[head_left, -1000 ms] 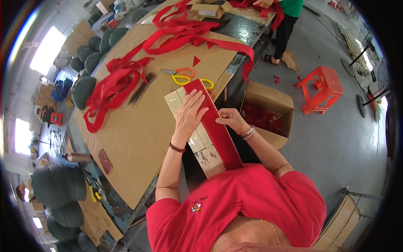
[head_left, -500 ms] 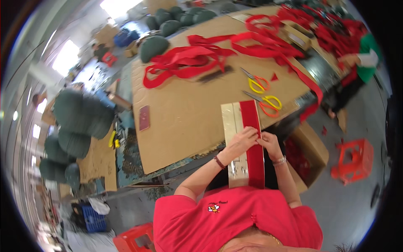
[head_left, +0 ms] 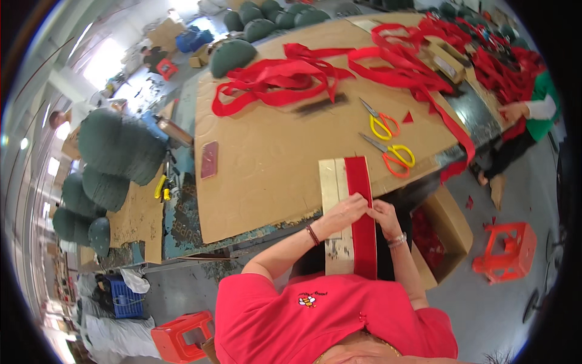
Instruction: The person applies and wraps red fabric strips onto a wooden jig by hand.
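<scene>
A long cream-coloured board or flat box [head_left: 332,176] reaches from my lap to the near table edge. A strip of red ribbon [head_left: 364,249] runs lengthwise along its right side. My left hand [head_left: 345,215] lies across the board, its fingers bent and closed at the ribbon's right edge. Meeting it there, my right hand [head_left: 385,219] pinches at the same edge from outside. The fingertips of both hands nearly touch, and they hide what exactly lies between them. Beyond the board on the table lie two pairs of scissors [head_left: 389,151] [head_left: 381,121] with yellow and orange handles.
Loops of red ribbon [head_left: 273,82] lie across the cardboard-covered table [head_left: 260,182], near a dark red rectangular object [head_left: 209,159]. Dark green domes [head_left: 121,145] are stacked at left. An open carton [head_left: 451,227] and a red stool [head_left: 506,252] stand right. A person in green [head_left: 541,106] works far right.
The view has shifted slightly, so the table and scissors appear moved a little. Both hands stay at the ribbon's right edge, with only slight finger movement.
</scene>
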Motion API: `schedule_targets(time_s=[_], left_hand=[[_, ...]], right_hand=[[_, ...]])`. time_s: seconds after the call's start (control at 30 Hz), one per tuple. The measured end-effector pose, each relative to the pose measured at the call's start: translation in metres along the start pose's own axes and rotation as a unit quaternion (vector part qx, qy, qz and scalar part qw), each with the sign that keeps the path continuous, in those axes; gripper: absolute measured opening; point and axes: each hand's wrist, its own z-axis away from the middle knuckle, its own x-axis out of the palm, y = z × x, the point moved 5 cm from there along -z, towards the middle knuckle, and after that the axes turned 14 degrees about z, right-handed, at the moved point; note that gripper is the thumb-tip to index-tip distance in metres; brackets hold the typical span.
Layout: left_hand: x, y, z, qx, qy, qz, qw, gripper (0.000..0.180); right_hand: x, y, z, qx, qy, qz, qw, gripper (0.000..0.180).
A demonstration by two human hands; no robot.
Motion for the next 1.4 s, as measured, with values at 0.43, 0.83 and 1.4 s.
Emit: schedule_targets(time_s=[0.43, 0.83, 1.4], left_hand=[[0.005, -0.002, -0.003, -0.115, 0.054, 0.120, 0.985, 0.017], [0.008, -0.004, 0.002, -0.151, 0.082, 0.129, 0.977, 0.031], [0.009, -0.011, 0.008, -0.212, 0.099, 0.183, 0.955, 0.057]], right_hand=[[0.005, 0.020, -0.003, -0.027, -0.039, -0.162, 0.986, 0.014], [0.005, 0.023, -0.003, -0.009, -0.040, -0.153, 0.987, 0.015], [0.004, 0.024, 0.005, 0.084, -0.030, -0.159, 0.983, 0.019]])
